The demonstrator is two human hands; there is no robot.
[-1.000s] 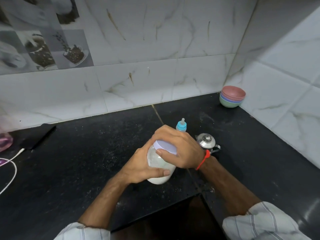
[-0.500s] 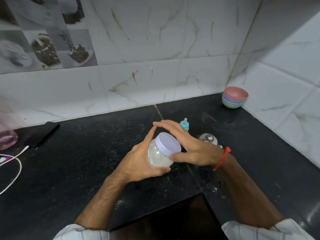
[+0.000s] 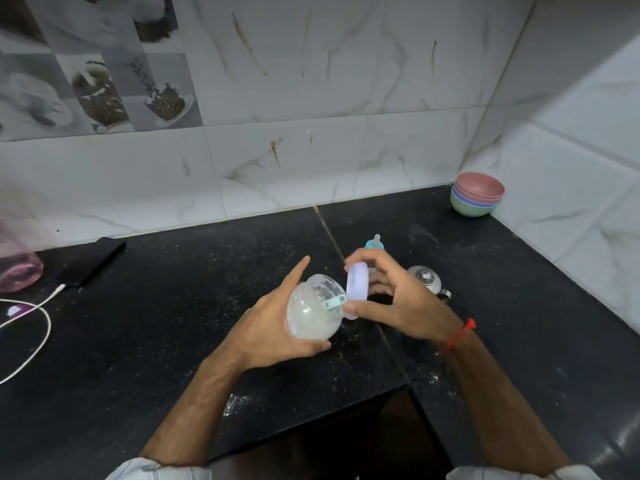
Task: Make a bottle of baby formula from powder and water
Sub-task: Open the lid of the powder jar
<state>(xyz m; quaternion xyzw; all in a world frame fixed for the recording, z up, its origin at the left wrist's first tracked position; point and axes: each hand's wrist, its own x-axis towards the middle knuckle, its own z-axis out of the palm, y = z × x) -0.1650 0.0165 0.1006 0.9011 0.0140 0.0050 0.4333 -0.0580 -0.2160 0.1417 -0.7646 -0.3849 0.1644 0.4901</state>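
My left hand grips a round clear powder jar, tilted with its mouth toward the right. White powder lies inside it, and a pale teal scoop shows at the mouth. My right hand holds the jar's lilac lid, which is off the jar and stands on edge just beside the mouth. Behind my right hand stands the baby bottle; only its blue collar and teat show. A small steel pot with a knobbed lid sits to the right of my hand.
Stacked coloured bowls stand in the back right corner of the black counter. At the left lie a dark phone with a white cable and a pink container. Tiled walls close the back and right.
The lid was on the jar with my right hand over it; it has come off and moved right. The jar has tilted over toward the right in my left hand.
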